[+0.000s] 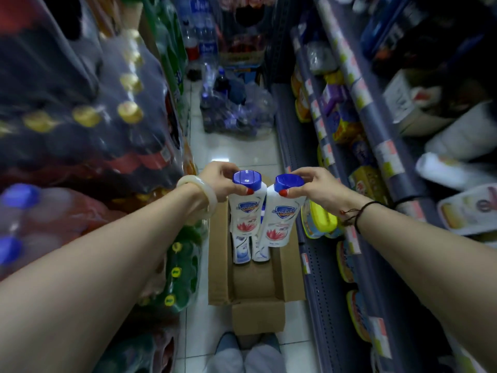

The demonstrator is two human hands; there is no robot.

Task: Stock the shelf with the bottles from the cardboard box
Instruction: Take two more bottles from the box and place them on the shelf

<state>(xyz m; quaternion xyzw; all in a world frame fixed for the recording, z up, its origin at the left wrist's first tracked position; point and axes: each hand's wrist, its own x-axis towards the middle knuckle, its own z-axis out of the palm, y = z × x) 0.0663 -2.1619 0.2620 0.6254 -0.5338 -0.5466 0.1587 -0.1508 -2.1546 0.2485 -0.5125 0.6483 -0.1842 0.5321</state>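
Two white bottles with blue caps hang side by side above an open cardboard box (pixel 220 265) on the floor. My left hand (pixel 217 180) grips the left bottle (pixel 244 214) just under its cap. My right hand (pixel 314 187) grips the right bottle (pixel 278 219) the same way. Two more white bottles (pixel 248 249) stand in the far end of the box, partly hidden behind the held ones. The near part of the box shows bare cardboard. The shelf (pixel 322 278) runs along my right.
Shrink-wrapped drink packs (pixel 94 117) are stacked high on my left. The right shelf holds yellow and blue packs (pixel 322 219) and white bottles (pixel 457 170). A plastic-wrapped bundle (pixel 236 111) sits on the tiled aisle ahead. My feet (pixel 247 356) are at the box's near flap.
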